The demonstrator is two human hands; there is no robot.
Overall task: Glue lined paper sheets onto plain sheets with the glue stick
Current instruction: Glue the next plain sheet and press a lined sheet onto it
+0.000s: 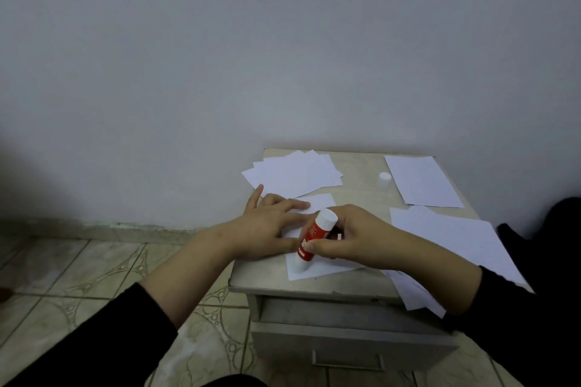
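Observation:
A red and white glue stick (311, 237) is tilted with its lower end down on a white sheet (320, 270) at the front of a small cabinet top. My right hand (361, 237) grips the stick around its middle. My left hand (270, 223) lies flat on the same sheet with fingers spread, holding it down. The glue stick's white cap (384, 179) stands apart near the back.
A fanned pile of plain sheets (295, 176) lies at the back left, one sheet (423, 181) at the back right, and more sheets (452, 239) overhang the right front edge. The cabinet top (361, 173) has a partly open drawer (330, 317) below. Tiled floor lies left.

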